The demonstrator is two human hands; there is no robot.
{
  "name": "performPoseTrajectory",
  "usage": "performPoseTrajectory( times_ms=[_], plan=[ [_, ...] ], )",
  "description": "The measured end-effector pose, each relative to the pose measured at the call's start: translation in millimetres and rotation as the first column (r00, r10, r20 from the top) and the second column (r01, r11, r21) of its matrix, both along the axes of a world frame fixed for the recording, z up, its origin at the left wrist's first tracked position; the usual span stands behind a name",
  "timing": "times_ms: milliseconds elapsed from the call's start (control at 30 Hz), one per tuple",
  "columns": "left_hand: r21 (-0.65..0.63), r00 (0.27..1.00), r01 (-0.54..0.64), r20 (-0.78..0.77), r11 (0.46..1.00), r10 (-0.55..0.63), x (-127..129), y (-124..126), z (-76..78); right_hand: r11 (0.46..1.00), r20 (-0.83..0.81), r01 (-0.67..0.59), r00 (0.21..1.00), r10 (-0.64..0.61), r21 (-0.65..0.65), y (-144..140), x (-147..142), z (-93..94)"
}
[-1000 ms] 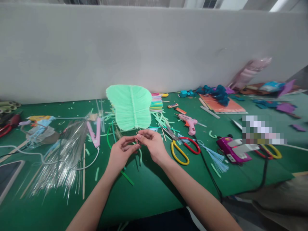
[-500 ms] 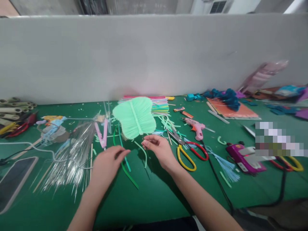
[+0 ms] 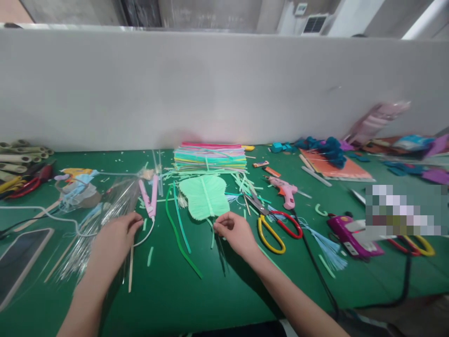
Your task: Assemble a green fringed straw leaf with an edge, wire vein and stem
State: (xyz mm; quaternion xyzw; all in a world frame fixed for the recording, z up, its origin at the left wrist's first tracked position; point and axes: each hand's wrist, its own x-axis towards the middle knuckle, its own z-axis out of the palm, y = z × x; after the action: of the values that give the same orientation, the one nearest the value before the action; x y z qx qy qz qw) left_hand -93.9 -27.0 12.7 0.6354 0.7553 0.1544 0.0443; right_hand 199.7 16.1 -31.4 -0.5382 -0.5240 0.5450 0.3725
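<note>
A light green fuzzy piece with a scalloped leaf shape and a midrib [image 3: 205,199] lies low over the middle of the table. My right hand [image 3: 238,234] pinches at its lower end, where a thin stem and dark wires show; the fingertips partly cover the grip. My left hand [image 3: 115,236] is well apart, over the clear wrap of silver strips [image 3: 75,260]. Its fingers are bent together, and what they hold, if anything, is hidden. A wooden stick [image 3: 131,276] emerges below that hand. Just beyond its fingertips is a pink hair straightener [image 3: 150,199].
Bundled coloured pipe cleaners [image 3: 210,157] lie behind the green piece. To the right are scissors [image 3: 271,224], a pink glue gun [image 3: 287,192] and a purple device [image 3: 352,236]. Left stand a phone [image 3: 23,262] and bamboo tubes [image 3: 21,157]. A grey partition [image 3: 224,89] closes the back.
The green piece has come down and slightly right with my right hand. My left hand has moved away to the left, over the silver strips. The camera view has tilted slightly up.
</note>
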Motion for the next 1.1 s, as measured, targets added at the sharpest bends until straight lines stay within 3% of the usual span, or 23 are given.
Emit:
performPoseTrajectory(
  times_ms=[67,167,267,333,433,533,600,700,833,933,1033,1100],
  plan=[
    [0.175,0.992,-0.046,-0.112,0.984,0.066,-2,-8,4.2,0.989,0.289,-0.056,0.957,0.015,0.136,-3,7,4.0],
    [0.454,0.974,-0.088,-0.149,0.887,0.173,-3,-19,9.0,0.954,0.633,-0.175,0.774,-0.019,0.243,-11,15,18.9],
    [0.550,0.972,-0.166,-0.050,0.818,0.231,1,-30,14.2,0.918,0.796,-0.244,0.595,-0.113,0.313,-20,17,39.8],
    [0.531,0.961,-0.260,0.057,0.806,0.272,6,-36,18.4,0.891,0.800,-0.248,0.571,-0.183,0.381,-24,13,53.6],
    [0.420,0.918,-0.393,0.229,0.818,0.324,13,-46,24.9,0.877,0.705,-0.247,0.696,-0.135,0.412,-25,-1,69.4],
    [0.272,0.837,-0.502,0.393,0.821,0.382,18,-52,27.6,0.885,0.506,-0.353,0.847,0.164,0.304,-19,-32,75.0],
    [0.203,0.791,-0.541,0.452,0.816,0.412,19,-54,25.8,0.843,0.413,-0.448,0.856,0.309,0.299,-10,-65,72.0],
    [0.189,0.806,-0.528,0.417,0.828,0.419,19,-54,18.5,0.754,0.343,-0.485,0.869,0.358,0.442,9,-121,60.9],
    [0.206,0.855,-0.479,0.331,0.853,0.400,20,-48,8.4,0.748,0.253,-0.402,0.915,0.314,0.527,24,-168,48.9],
    [0.184,0.874,-0.426,0.336,0.886,0.350,31,-41,4.8,0.804,0.142,-0.367,0.929,0.341,0.468,15,-162,45.8],
    [0.103,0.889,-0.246,0.421,0.964,0.182,58,-34,3.7,0.853,-0.064,-0.420,0.886,0.460,0.309,-4,-127,45.2],
    [0.077,0.871,-0.109,0.488,0.991,0.058,81,-30,3.5,0.905,-0.213,-0.356,0.889,0.405,0.233,-12,-96,45.2]
  ],
)
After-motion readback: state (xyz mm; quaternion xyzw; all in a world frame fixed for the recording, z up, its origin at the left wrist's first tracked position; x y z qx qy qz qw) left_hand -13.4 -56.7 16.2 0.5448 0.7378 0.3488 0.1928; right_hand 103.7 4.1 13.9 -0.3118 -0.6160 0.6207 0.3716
